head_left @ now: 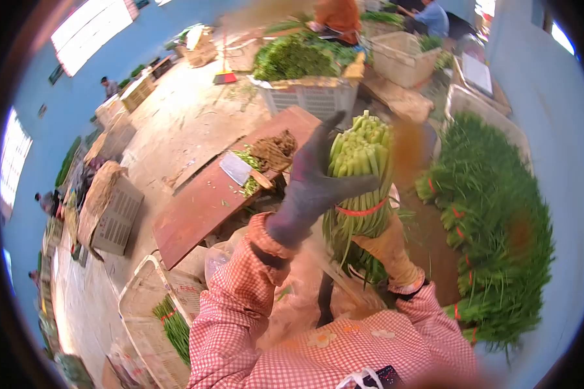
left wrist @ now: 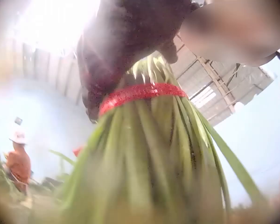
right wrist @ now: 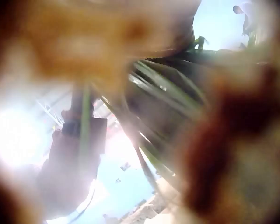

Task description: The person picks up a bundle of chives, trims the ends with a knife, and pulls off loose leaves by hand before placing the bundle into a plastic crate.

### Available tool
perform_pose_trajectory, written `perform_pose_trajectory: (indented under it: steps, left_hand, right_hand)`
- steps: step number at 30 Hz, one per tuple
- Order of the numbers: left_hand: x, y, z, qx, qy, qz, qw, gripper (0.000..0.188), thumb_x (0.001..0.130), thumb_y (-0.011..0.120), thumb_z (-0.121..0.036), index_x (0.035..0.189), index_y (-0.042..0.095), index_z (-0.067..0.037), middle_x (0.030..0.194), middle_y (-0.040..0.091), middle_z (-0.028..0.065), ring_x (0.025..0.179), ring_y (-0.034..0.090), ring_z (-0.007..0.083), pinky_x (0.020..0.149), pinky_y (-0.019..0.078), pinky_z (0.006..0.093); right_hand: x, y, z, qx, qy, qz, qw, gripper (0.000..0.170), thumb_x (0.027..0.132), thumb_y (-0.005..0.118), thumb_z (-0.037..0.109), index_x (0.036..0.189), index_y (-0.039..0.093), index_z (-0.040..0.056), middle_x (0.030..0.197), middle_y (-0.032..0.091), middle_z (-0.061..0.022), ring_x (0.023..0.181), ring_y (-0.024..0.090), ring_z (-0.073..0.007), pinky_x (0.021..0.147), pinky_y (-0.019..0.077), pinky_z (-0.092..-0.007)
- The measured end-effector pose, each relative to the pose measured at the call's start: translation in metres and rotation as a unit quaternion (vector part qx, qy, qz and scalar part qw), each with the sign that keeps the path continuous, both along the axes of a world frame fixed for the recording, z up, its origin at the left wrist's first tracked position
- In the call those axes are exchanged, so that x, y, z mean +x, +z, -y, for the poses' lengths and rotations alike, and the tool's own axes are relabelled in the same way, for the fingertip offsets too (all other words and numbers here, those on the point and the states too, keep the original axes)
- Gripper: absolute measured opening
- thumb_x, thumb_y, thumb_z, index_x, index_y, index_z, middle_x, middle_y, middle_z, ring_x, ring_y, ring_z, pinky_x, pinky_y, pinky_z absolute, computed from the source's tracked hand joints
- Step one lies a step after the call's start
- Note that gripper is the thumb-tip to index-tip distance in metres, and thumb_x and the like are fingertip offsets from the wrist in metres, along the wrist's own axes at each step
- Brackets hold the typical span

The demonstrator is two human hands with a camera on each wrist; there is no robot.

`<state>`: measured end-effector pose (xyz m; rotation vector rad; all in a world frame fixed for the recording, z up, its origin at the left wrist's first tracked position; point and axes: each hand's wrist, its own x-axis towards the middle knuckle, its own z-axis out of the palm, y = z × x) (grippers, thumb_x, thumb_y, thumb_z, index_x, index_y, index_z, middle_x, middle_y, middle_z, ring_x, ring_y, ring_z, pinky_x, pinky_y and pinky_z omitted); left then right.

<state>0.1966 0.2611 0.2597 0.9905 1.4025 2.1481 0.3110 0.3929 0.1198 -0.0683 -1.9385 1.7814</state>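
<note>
A thick bunch of chives stands upright in front of me, pale cut ends up and leaves hanging down. A red band circles it, also plain in the left wrist view. My left hand, in a dark glove, lies against the upper bunch with straight fingers pointing up and the thumb across its front. Lower down, my right hand, in a yellowish glove, grips the leaves below the band. Blurred glove and leaves fill much of the right wrist view.
Left of the bunch, a reddish board bears a cleaver, trimmings and a brown cloth. Many banded chive bunches lie along the right. A crate stands at lower left; crates of greens and other people are farther back.
</note>
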Motion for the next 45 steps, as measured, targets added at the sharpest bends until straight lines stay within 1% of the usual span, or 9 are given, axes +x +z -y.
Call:
perform_pose_trajectory:
  steps: [5,17,23,27,29,33,36,39,45]
  left_hand:
    - [-0.033,-0.071,0.064,-0.045,0.163,-0.275,0.946,0.126,0.06,0.093,-0.011,0.156,0.01,-0.002,0.148,0.04,0.0178,0.14,0.037,0.0273,0.115,0.0339,0.0392]
    - [-0.018,-0.113,0.091,0.128,0.331,0.107,0.929,0.041,0.091,0.07,-0.022,0.125,0.059,-0.002,0.116,0.065,0.0056,0.103,0.063,0.0172,0.089,0.0526,0.0318]
    - [-0.052,-0.156,0.159,0.138,0.357,0.16,0.91,0.044,0.099,0.056,-0.028,0.134,0.055,-0.002,0.127,0.062,0.007,0.114,0.06,0.0193,0.099,0.0493,0.0355]
    - [-0.052,-0.155,0.183,0.138,0.377,0.197,0.895,0.031,0.091,0.071,-0.021,0.115,0.067,-0.001,0.106,0.07,0.0053,0.091,0.067,0.015,0.08,0.0558,0.0292]
    - [-0.048,-0.152,0.188,0.106,0.384,0.184,0.898,0.032,0.09,0.071,-0.02,0.115,0.067,-0.001,0.106,0.07,0.0058,0.091,0.067,0.0154,0.08,0.0558,0.0292]
    - [-0.045,-0.137,0.181,0.067,0.336,0.252,0.905,0.033,0.091,0.072,-0.02,0.117,0.065,-0.001,0.103,0.07,0.0053,0.09,0.067,0.015,0.08,0.0548,0.0294]
    - [-0.033,-0.124,0.166,0.045,0.324,0.214,0.92,0.034,0.091,0.071,-0.02,0.118,0.064,-0.001,0.102,0.069,0.0045,0.089,0.066,0.0153,0.081,0.0539,0.0295]
    - [-0.03,-0.104,0.159,0.026,0.305,0.167,0.937,0.037,0.087,0.074,-0.016,0.12,0.063,-0.001,0.105,0.069,0.005,0.092,0.065,0.0158,0.084,0.053,0.0297]
    - [-0.06,-0.043,0.167,-0.136,0.277,-0.139,0.941,0.063,0.076,0.082,-0.006,0.133,0.055,0.0,0.124,0.064,0.0065,0.113,0.06,0.0181,0.098,0.0491,0.0343]
  right_hand:
    - [-0.033,0.014,0.019,0.084,-0.063,-0.008,0.994,0.061,0.069,0.084,0.009,0.124,0.06,0.0001,0.11,0.07,-0.0122,0.1,0.066,-0.0186,0.088,0.0518,-0.0316]
    - [-0.062,0.052,0.089,0.448,-0.03,-0.113,0.887,0.09,0.067,0.084,0.026,0.143,0.042,0.0007,0.116,0.06,-0.0205,0.107,0.056,-0.0378,0.092,0.0453,-0.0464]
    - [-0.001,-0.025,0.031,0.487,0.126,0.181,0.845,0.088,0.071,0.08,0.029,0.145,0.04,0.0027,0.117,0.063,-0.0209,0.103,0.06,-0.0361,0.093,0.047,-0.0436]
    - [0.013,-0.005,-0.025,0.567,0.288,0.456,0.623,0.054,0.081,0.074,0.024,0.129,0.06,0.0045,0.099,0.07,-0.0163,0.09,0.067,-0.0308,0.085,0.0528,-0.0407]
    - [0.015,0.011,-0.049,0.322,0.168,0.403,0.84,0.043,0.085,0.071,0.022,0.123,0.065,0.0033,0.102,0.071,-0.0146,0.092,0.067,-0.0231,0.085,0.0525,-0.0346]
    - [-0.04,0.064,-0.006,0.226,0.046,0.067,0.971,0.04,0.089,0.071,0.022,0.122,0.064,0.0019,0.103,0.07,-0.0142,0.091,0.065,-0.0201,0.082,0.0521,-0.0322]
    - [-0.085,0.072,0.037,0.367,0.014,-0.12,0.922,0.037,0.092,0.069,0.026,0.118,0.066,0.0003,0.099,0.071,-0.0129,0.088,0.066,-0.0183,0.078,0.052,-0.0301]
    - [-0.105,0.1,0.044,0.116,0.224,0.089,0.964,0.041,0.095,0.065,0.037,0.112,0.068,-0.0009,0.092,0.072,-0.0135,0.082,0.068,-0.017,0.072,0.0518,-0.0272]
    - [-0.123,0.118,0.024,-0.017,0.491,0.233,0.839,0.093,0.091,0.026,0.078,0.113,0.066,-0.0035,0.093,0.072,-0.0165,0.074,0.07,-0.0199,0.063,0.0556,-0.0283]
